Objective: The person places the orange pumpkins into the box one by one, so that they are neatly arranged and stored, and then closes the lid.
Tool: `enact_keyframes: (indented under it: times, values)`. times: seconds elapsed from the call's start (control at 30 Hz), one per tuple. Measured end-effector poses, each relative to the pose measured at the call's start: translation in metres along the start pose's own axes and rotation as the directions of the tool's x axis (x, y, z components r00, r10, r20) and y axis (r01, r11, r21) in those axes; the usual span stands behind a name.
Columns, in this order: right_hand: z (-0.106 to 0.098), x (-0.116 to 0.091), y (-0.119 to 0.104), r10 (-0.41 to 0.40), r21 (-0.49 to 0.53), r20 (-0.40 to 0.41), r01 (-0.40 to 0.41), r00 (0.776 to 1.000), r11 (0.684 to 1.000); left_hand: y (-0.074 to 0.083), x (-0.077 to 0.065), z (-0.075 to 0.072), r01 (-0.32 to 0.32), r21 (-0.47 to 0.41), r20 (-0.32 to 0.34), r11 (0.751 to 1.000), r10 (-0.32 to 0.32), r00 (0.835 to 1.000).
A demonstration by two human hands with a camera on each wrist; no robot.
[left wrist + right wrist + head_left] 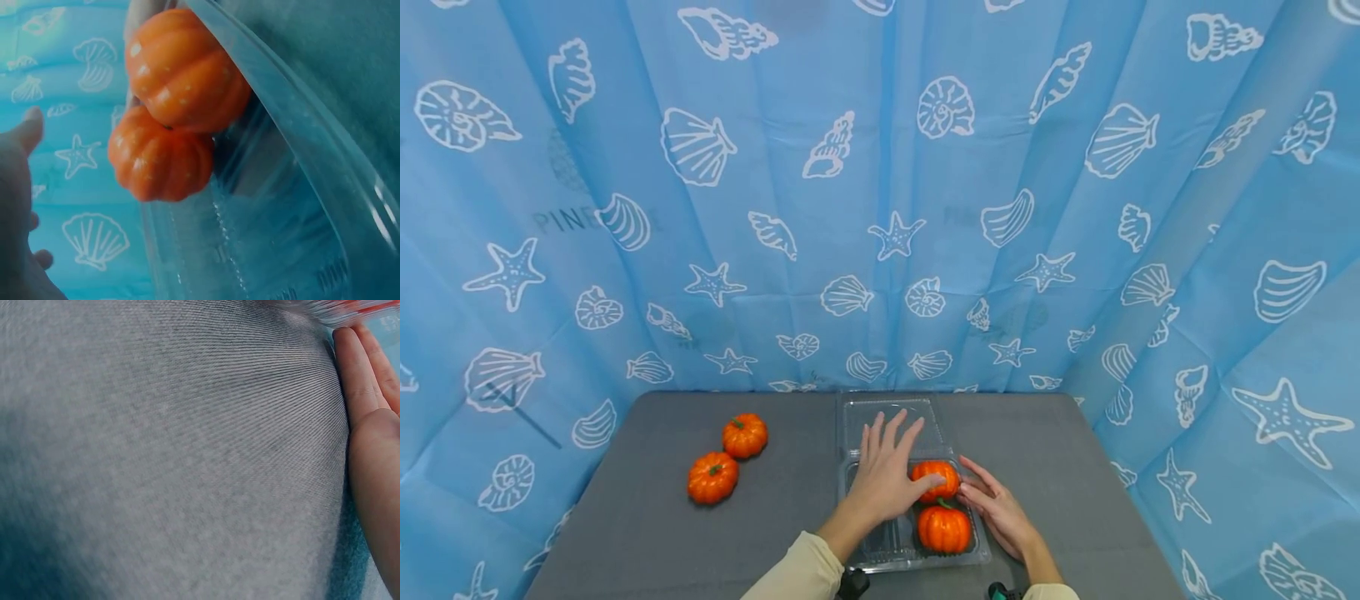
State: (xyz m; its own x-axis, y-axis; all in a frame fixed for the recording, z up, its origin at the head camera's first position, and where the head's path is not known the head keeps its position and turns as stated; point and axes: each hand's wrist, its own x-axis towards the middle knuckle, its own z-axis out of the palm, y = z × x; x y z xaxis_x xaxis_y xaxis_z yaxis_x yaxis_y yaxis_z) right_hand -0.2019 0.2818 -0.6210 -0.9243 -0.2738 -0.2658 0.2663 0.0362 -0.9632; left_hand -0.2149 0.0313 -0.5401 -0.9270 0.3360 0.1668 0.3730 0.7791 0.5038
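Observation:
A clear plastic clamshell container (936,562) stands with its lid (891,410) laid back toward the curtain. In its right part sit two small orange pumpkins, a rear one (937,472) and a front one (943,531). My left hand (882,477) hovers over the left part, fingers spread, its thumb overlapping the rear pumpkin in the head view. The left wrist view shows that hand (19,206) apart from both pumpkins, holding nothing. Along the container's right side lies my right hand (1002,515), its fingers extended and fingertips at the wall beside the rear pumpkin.
On the left of the grey table (640,500) are two more pumpkins, one nearer (712,478) and one farther back (745,436). A blue curtain with white shells (850,208) hangs behind the table and along its sides.

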Motion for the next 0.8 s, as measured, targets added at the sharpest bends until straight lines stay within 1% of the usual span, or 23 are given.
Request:
enact_keyframes:
  times: [0.1, 0.23, 0.3, 0.47, 0.53, 0.67, 0.8]
  values:
    - [0.000, 0.000, 0.000, -0.001, 0.000, 0.003, 0.001, 1.000, 1.000, -0.006, 0.001, -0.002, -0.023, 0.047, -0.010, 0.999, 0.024, 1.000]
    - [-0.001, 0.000, 0.000, -0.004, 0.000, -0.001, 0.004, 1.000, 1.000, -0.015, 0.001, -0.007, -0.031, 0.108, -0.020, 0.994, 0.033, 0.999]
    - [-0.001, 0.000, 0.000, -0.003, 0.001, -0.004, 0.003, 1.000, 1.000, -0.021, 0.001, -0.009, -0.034, 0.126, -0.020, 0.991, 0.037, 0.999]
    - [-0.001, 0.000, 0.000, -0.007, 0.004, -0.008, 0.008, 1.000, 1.000, -0.038, 0.001, -0.015, -0.019, 0.173, -0.008, 0.985, 0.020, 1.000]
    - [-0.001, 0.000, 0.000, -0.011, 0.005, -0.006, 0.011, 1.000, 1.000, -0.045, 0.000, -0.017, -0.005, 0.186, -0.020, 0.983, 0.009, 1.000]
    - [0.000, 0.001, 0.001, -0.013, 0.008, -0.003, 0.013, 1.000, 1.000, -0.060, -0.002, -0.019, 0.016, 0.210, -0.067, 0.978, -0.002, 0.998]
    - [0.000, 0.001, 0.001, -0.006, 0.006, -0.006, 0.007, 1.000, 1.000, -0.074, -0.004, -0.022, 0.032, 0.225, -0.091, 0.974, -0.012, 0.996]
